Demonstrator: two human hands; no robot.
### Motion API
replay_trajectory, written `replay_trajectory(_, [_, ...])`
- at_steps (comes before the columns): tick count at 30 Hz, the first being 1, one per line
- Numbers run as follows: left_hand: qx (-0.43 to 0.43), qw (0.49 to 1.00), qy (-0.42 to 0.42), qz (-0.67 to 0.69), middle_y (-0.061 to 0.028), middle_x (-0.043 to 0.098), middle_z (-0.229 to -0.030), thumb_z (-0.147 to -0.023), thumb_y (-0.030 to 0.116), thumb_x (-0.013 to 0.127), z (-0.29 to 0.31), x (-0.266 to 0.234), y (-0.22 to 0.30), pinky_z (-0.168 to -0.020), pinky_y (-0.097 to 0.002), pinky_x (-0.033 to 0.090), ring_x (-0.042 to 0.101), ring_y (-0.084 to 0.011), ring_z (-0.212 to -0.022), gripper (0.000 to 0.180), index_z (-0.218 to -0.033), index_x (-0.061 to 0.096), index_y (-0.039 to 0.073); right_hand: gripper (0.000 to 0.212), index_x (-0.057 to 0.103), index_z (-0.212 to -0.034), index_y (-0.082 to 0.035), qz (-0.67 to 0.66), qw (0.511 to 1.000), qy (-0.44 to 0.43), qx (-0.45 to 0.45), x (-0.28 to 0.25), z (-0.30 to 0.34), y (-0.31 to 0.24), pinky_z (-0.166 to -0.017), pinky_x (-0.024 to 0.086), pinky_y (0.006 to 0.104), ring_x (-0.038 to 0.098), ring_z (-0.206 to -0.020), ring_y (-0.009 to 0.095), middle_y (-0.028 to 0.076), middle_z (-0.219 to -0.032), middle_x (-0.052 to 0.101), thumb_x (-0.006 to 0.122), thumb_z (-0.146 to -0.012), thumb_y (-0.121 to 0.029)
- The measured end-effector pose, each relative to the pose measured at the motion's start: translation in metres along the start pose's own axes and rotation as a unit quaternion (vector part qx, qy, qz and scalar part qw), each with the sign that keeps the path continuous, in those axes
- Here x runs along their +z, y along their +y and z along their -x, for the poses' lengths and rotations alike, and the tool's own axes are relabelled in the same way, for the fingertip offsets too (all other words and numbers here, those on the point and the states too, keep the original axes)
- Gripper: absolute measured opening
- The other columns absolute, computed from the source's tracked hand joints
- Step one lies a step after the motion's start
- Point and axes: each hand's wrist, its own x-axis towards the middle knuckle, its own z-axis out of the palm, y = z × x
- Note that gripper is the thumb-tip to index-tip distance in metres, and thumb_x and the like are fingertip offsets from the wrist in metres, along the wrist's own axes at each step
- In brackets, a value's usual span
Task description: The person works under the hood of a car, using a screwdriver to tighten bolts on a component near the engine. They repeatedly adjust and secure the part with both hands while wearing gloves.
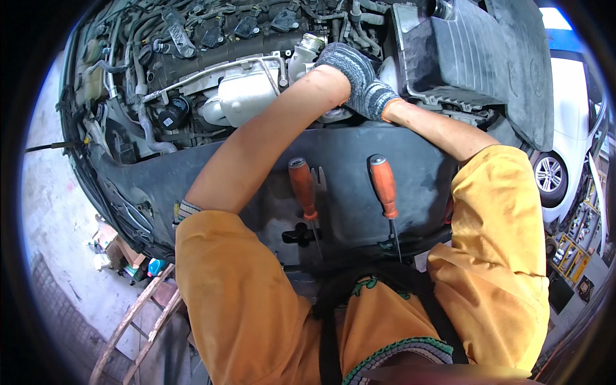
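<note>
Both my hands wear grey knitted gloves and meet in the engine bay, beside the black air filter box (443, 58). My left hand (346, 63) bends over the gap between that box and a silvery metal neck (299, 64). Just below it and touching it is my right hand (373, 101), reaching in from the right. The fingers of both point down into the bay, hidden behind the gloves and wrists, so whatever they touch is out of sight. Left of my left forearm sits a silver heat shield (247, 99).
Two orange-handled screwdrivers, a left one (301, 186) and a right one (384, 186), lie on the dark front panel (256, 173). A black oil filter (173, 113) shows at the left. Beyond are a wooden ladder (138, 314) and a white car (564, 102).
</note>
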Motion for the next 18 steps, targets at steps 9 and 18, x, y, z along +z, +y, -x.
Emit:
replay_trajectory(9, [0.002, 0.999, 0.036, 0.01, -0.0151, 0.071, -0.087, -0.08, 0.023, 0.059, 0.006, 0.004, 0.006, -0.069, -0.0411, 0.053, 0.069, -0.0296, -0.082, 0.024, -0.087, 0.074, 0.006, 0.045, 0.062, -0.117, -0.009, -0.024, 0.999, -0.03, 0.01, -0.003, 0.001, -0.001, -0.094, 0.044, 0.0357, 0.056, -0.113, 0.034, 0.02, -0.118, 0.061, 0.055, -0.088, -0.042])
replay_trajectory(18, [0.02, 0.997, 0.047, -0.062, -0.0131, 0.071, -0.082, -0.082, 0.022, 0.057, 0.021, 0.019, 0.01, -0.067, -0.0409, 0.053, 0.069, -0.0276, -0.078, 0.022, -0.083, 0.074, 0.007, 0.043, 0.065, -0.11, -0.006, -0.014, 0.993, -0.116, 0.031, -0.014, -0.003, -0.007, -0.087, 0.047, 0.0386, 0.06, -0.101, 0.038, 0.021, -0.109, 0.064, 0.057, -0.085, -0.04])
